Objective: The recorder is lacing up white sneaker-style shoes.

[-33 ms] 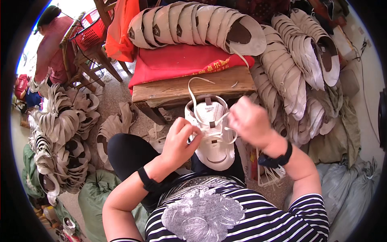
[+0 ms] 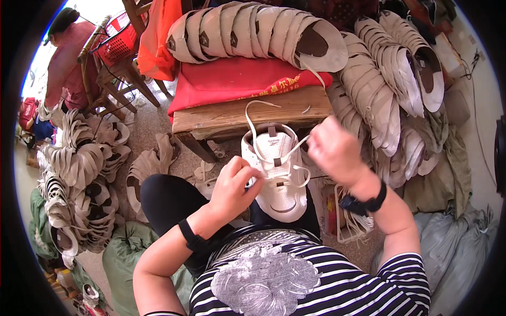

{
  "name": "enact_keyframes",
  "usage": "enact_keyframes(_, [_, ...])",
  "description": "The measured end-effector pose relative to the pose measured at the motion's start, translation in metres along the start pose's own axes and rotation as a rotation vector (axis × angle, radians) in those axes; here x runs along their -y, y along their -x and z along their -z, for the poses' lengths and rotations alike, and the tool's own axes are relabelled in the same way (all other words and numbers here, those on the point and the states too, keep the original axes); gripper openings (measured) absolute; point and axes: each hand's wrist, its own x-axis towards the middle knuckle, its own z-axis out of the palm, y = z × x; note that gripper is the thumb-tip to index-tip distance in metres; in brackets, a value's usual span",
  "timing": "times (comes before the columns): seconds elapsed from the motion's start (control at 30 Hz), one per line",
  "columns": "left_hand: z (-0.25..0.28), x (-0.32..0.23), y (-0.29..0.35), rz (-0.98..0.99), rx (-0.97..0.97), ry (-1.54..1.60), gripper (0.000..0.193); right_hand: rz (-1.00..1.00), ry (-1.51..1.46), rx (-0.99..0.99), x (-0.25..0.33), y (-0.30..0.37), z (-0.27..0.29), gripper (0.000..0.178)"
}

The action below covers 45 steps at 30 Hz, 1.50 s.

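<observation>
A cream sneaker rests between my legs, toe toward me and tongue facing up. Partly threaded across it is a cream shoelace, one loose end curling up over the heel onto the stool's edge. On the right side of the eyelets the lace makes a small loop. My right hand is closed on the shoelace, drawing a stretch of it tight to the right. My left hand has its fingers pinched together by the shoe's left eyelets; what they hold is hidden.
Ahead is a wooden stool with a red cloth and a row of nested beige shoe uppers. More stacked uppers lie right, others left. A tray of laces sits by my right knee. A person is at far left.
My right hand has moved a little up and to the right, away from the sneaker, with the shoelace drawn out further. My left hand is almost where it was.
</observation>
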Motion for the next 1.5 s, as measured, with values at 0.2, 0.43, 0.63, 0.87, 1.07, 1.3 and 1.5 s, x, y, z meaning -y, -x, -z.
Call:
enact_keyframes(0.2, [0.0,0.0,0.005,-0.027,0.095,-0.106,0.013,-0.348,0.123,-0.16,-0.078,0.004,0.014,0.012])
enact_keyframes(0.43, [0.018,-0.005,-0.012,0.564,0.444,0.803,0.007,-0.454,0.429,-0.267,-0.158,0.017,0.064,0.009])
enact_keyframes(0.63, [0.021,-0.007,-0.029,0.707,0.392,0.919,0.009,-0.436,0.49,-0.247,-0.17,0.024,0.086,0.01])
enact_keyframes(0.87, [-0.015,0.0,-0.011,0.512,0.026,0.677,0.006,-0.522,0.628,-0.301,-0.207,0.029,0.111,0.011])
enact_keyframes(1.07, [-0.002,0.008,-0.013,0.503,-0.136,0.482,0.009,-0.515,0.663,-0.297,-0.197,0.041,0.105,0.01])
enact_keyframes(1.3, [0.002,-0.005,-0.032,-0.01,-0.015,-0.106,0.019,-0.076,-0.126,0.155,0.012,0.022,0.016,0.013])
enact_keyframes(1.5, [0.011,-0.005,-0.036,-0.144,-0.033,-0.25,0.017,-0.223,-0.455,0.355,0.046,0.044,-0.02,0.02])
